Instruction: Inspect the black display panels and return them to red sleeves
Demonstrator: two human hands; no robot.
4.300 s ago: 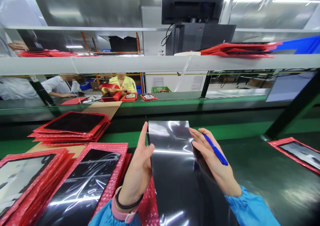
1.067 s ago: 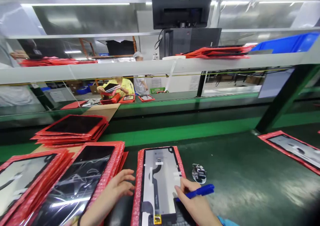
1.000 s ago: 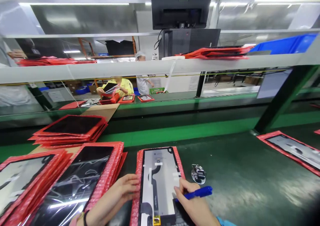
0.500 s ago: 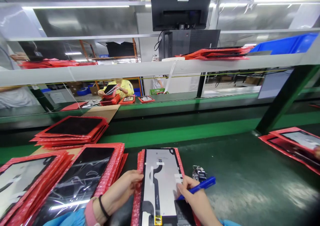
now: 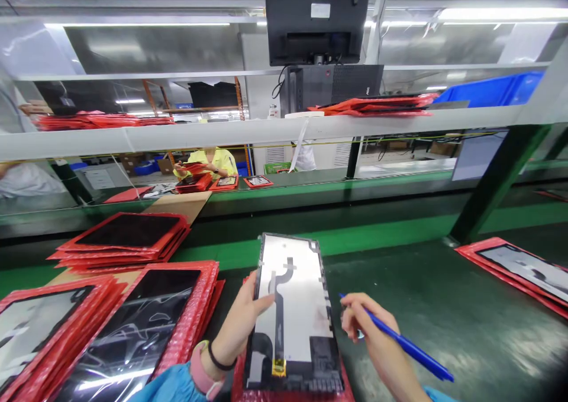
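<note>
My left hand [image 5: 242,325] grips the left edge of a display panel [image 5: 293,307] and holds it tilted up off the belt, its silver back with a black flex cable facing me. A red bubble-wrap sleeve [image 5: 293,393] lies under the panel's near end. My right hand [image 5: 370,331] is just right of the panel, apart from it, fingers closed round a blue pen [image 5: 399,343] that points down to the right.
Stacks of panels in red sleeves [image 5: 146,325] lie at my left, another stack [image 5: 124,239] behind them. More sleeved panels [image 5: 519,266] rest on the dark green belt [image 5: 444,307] at right. Across the line a person in yellow [image 5: 208,162] handles panels. A monitor [image 5: 317,17] hangs above the shelf.
The panel was lying flat on its red sleeve with the pen tip on its back. Now my left hand has lifted it and my right hand has drawn away with the pen.
</note>
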